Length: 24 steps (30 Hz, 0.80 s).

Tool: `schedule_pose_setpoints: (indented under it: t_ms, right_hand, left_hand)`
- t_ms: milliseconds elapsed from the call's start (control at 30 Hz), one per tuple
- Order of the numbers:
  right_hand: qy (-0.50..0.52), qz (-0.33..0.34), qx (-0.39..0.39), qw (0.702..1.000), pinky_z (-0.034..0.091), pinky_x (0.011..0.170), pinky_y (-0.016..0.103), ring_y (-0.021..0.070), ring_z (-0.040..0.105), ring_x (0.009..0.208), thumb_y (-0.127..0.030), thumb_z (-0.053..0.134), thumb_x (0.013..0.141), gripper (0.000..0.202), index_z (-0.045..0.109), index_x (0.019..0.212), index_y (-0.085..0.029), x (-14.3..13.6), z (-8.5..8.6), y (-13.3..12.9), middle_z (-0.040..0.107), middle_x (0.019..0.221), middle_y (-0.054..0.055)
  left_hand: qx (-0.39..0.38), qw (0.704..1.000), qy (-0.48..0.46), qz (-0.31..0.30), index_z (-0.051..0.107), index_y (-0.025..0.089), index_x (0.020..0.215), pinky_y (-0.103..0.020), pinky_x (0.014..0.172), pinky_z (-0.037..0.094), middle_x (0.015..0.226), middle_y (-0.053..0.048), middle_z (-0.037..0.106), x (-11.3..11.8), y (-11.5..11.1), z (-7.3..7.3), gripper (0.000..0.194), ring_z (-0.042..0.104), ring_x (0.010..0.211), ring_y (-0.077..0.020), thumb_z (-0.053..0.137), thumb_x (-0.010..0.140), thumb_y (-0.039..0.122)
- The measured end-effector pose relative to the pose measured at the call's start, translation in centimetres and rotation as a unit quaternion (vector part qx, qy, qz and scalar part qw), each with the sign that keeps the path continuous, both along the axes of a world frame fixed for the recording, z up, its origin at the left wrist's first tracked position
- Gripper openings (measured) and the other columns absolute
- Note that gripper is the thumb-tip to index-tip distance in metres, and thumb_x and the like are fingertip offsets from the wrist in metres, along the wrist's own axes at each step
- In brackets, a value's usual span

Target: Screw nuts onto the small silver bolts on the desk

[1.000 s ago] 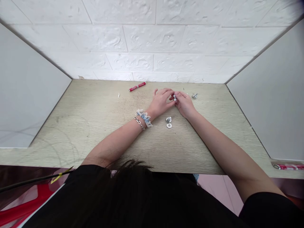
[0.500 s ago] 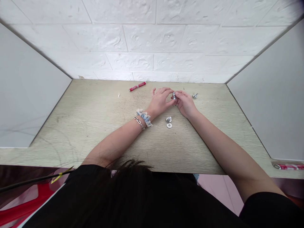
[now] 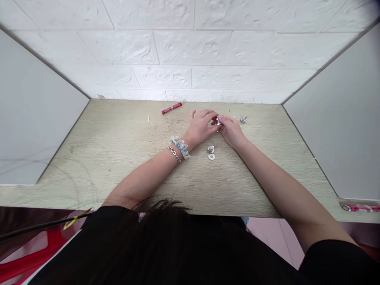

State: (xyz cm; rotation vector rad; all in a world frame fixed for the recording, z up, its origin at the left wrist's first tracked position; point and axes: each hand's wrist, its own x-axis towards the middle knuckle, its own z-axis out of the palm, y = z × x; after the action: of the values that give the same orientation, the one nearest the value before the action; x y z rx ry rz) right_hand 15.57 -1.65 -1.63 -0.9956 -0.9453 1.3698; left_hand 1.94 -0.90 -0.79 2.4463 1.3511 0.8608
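Observation:
My left hand [image 3: 201, 126], with a blue and white scrunchie and a chain bracelet at the wrist, pinches a small metal bolt [image 3: 218, 122] fitted with a washer. From the other side my right hand [image 3: 232, 130] grips the same bolt, its thumb and index finger at the top end. Fingers partly cover the bolt. Nearer to me on the table lie a small metal bolt assembly [image 3: 210, 149] and a flat washer [image 3: 211, 157]. Another metal bolt assembly [image 3: 243, 119] rests to the right of my right hand.
A red tube [image 3: 171, 108] and a small white scrap [image 3: 149, 118] lie toward the back of the table [image 3: 124, 158]. White brick wall stands behind, with grey panels at both sides. Another red tube [image 3: 360, 208] lies at the far right edge.
The right fingertips have shifted slightly over the top of the bolt, and less of its upper end shows. Both hands stay in nearly the same place.

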Motion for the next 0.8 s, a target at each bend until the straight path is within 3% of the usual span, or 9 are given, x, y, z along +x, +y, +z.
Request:
schedule_pose_setpoints:
  t_ms: [333, 533, 800]
  right_hand:
    - [0.042, -0.011, -0.015, 0.999, 0.045, 0.050, 0.021, 0.0083, 0.054, 0.056, -0.029, 0.068, 0.070, 0.017, 0.061, 0.070, -0.014, 0.03, 0.35, -0.04, 0.060, 0.065, 0.001]
    - [0.042, -0.016, -0.034, 0.998, 0.045, 0.053, 0.019, 0.0064, 0.053, 0.056, -0.027, 0.076, 0.064, 0.024, 0.057, 0.074, -0.016, 0.14, 0.56, -0.10, 0.059, 0.065, -0.003]
    - [0.018, -0.003, -0.017, 1.000, 0.047, 0.058, 0.019, 0.0070, 0.054, 0.064, -0.035, 0.081, 0.061, 0.034, 0.057, 0.075, -0.017, 0.26, 0.15, 0.05, 0.058, 0.067, -0.002]
  left_hand:
    - [0.005, 1.000, -0.006, 0.026, 0.061, 0.027, 0.117, -0.046, 0.115, 0.018, 0.126, -0.004, 0.060, 0.01, 0.29, -0.35, 0.030, 0.050, 0.121, -0.0206, 0.055, 0.088, 0.035]
    - [0.005, 1.000, -0.007, 0.023, 0.060, 0.026, 0.117, -0.044, 0.115, 0.018, 0.127, -0.004, 0.059, -0.02, 0.29, -0.37, 0.031, 0.050, 0.121, -0.0199, 0.055, 0.088, 0.036]
    - [0.007, 1.000, 0.002, -0.002, 0.060, 0.025, 0.118, -0.042, 0.114, 0.020, 0.127, -0.006, 0.060, -0.09, 0.23, -0.31, 0.032, 0.051, 0.121, -0.0196, 0.055, 0.088, 0.035]
